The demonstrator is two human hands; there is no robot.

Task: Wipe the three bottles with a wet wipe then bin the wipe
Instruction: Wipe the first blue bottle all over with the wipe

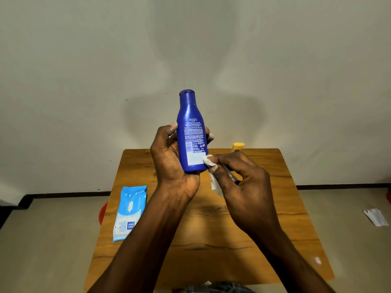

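Soft, crinkly blue wipe pack (130,212) lies flat at the bench's (190,246) 9 o'clock edge. Left hand (169,159) wraps a glossy blue plastic bottle (191,132), upright above the woodgrain top. Right hand (243,182) pinches a limp white wipe (209,160) against its lower label. A yellow cap (238,147) peeks out at 1 o'clock.

bare table (211,240) lies under both forearms, with the wipes pack (130,212) left and yellow bottle (238,147) far right.
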